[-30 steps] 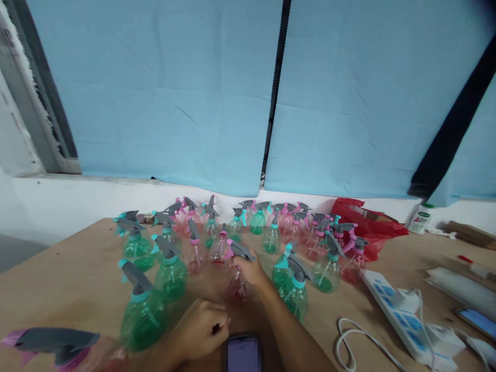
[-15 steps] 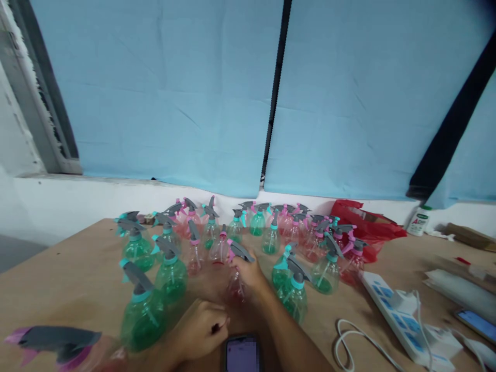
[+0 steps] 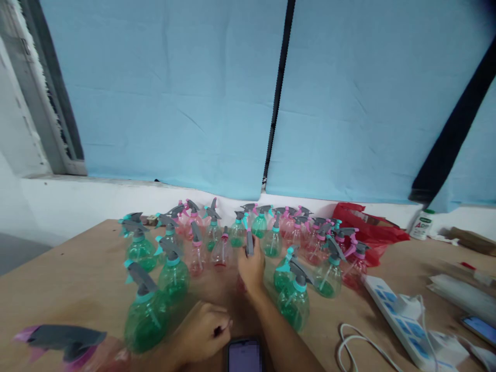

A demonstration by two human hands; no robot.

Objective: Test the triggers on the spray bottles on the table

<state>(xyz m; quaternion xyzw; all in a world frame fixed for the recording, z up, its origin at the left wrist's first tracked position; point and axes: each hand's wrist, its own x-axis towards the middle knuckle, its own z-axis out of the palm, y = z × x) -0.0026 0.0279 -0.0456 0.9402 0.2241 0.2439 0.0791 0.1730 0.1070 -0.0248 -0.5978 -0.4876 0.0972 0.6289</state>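
Note:
My right hand [image 3: 251,269] is wrapped round the neck of a pink spray bottle [image 3: 241,284] in the middle of the table. Its grey trigger head points away from me, and most of the body is hidden behind the hand. Closed in a loose fist, my left hand [image 3: 205,330] rests near the front with nothing visible in it. A green spray bottle [image 3: 146,320] stands to its left, and another green spray bottle [image 3: 294,305] is right of my right forearm. Just beyond the held bottle stands a clear-pink spray bottle [image 3: 222,253]. A phone [image 3: 245,356] lies between my forearms.
Several more green and pink spray bottles [image 3: 273,240] stand in rows toward the wall. A pink-necked bottle [image 3: 77,351] is close at front left. On the right are a red plastic bag [image 3: 372,232], a white power strip [image 3: 403,320] with cables and a white bottle [image 3: 422,225].
My right hand has turned the pink spray bottle, so its nozzle swings from pointing left to pointing away from me. My left fist stays in place; the view shifts slightly.

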